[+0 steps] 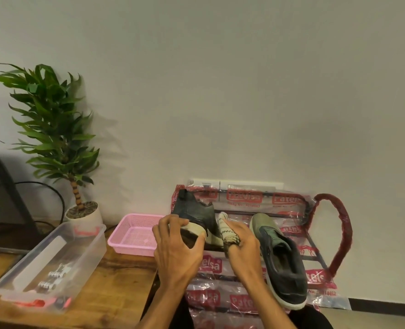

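My left hand [176, 248] grips a dark grey shoe [196, 217] by its heel, the pale sole turned toward me and the toe pointing away to the left. My right hand [240, 243] holds a folded white cloth with a dark zigzag pattern [226, 230], wrapped over its fingers and lying against the shoe's sole edge. A second shoe, olive and dark grey with a white sole [279, 260], lies on its own to the right on a clear plastic bag with red print [220, 298].
A pink plastic basket [131, 233] sits left of the shoes on a wooden table [116, 281]. A clear plastic box [51, 262] holds small items at the left. A potted plant [54, 129] stands by the wall. The bag's red handle [339, 233] loops at right.
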The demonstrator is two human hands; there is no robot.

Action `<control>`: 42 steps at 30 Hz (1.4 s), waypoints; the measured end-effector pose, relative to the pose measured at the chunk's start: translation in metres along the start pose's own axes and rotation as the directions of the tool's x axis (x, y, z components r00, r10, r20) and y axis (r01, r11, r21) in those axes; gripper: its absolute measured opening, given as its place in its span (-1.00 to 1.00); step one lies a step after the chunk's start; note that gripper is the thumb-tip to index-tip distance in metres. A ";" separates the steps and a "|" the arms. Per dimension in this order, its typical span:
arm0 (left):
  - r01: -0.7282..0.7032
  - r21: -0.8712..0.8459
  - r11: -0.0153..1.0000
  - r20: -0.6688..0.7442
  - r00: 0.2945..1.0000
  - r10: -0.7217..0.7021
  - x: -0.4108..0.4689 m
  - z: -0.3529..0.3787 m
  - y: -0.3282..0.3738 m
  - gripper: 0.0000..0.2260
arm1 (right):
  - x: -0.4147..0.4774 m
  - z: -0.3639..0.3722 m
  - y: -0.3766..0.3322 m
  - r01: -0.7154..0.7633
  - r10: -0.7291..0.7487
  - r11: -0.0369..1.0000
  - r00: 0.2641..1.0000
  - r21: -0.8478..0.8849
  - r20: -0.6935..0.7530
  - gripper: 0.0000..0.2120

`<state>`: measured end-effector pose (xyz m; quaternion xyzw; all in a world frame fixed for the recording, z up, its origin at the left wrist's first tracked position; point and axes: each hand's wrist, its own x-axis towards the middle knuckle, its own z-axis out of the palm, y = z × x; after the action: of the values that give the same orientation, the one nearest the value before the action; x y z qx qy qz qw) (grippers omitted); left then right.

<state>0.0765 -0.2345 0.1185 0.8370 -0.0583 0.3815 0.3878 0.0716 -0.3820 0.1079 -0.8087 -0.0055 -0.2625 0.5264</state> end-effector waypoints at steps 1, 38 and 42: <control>-0.001 0.001 1.000 0.002 1.000 0.001 -0.001 0.000 0.001 -0.45 | 0.000 0.002 -0.004 0.016 -0.016 1.000 1.000 0.024 0.013 -0.40; 0.027 0.035 0.999 0.006 1.000 -0.027 -0.008 0.009 0.007 -0.50 | -0.007 0.009 -0.017 0.004 0.002 0.998 0.996 -0.069 0.085 -0.61; 0.029 0.044 0.999 0.021 0.999 -0.030 -0.003 0.009 0.006 -0.50 | -0.012 0.013 -0.028 0.155 -0.154 0.987 0.988 -0.039 0.031 -0.63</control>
<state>0.0771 -0.2457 0.1166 0.8501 -0.0419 0.3678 0.3746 0.0586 -0.3548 0.1224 -0.8201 -0.0700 -0.2915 0.4874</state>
